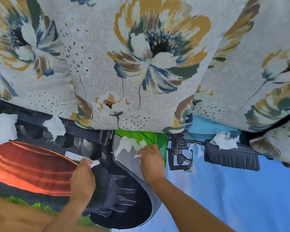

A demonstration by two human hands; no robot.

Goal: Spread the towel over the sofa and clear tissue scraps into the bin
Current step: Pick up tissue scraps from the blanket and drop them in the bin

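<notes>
A printed towel (233,190) with blue, orange, dark and green patches lies spread over the sofa seat. White tissue scraps lie along its far edge: one at far left (5,128), one beside it (55,127), a crumpled one in the middle (127,144), one at right (224,139). My left hand (82,178) pinches a small tissue scrap (95,163) at its fingertips. My right hand (151,162) is closed on small tissue bits (137,156) right beside the middle scrap. No bin is in view.
Three floral cushions stand against the sofa back: left (27,56), middle (137,64), right (261,64). Their lower edges overhang the towel's far edge. A thin white strip (73,156) lies on the towel left of my left hand.
</notes>
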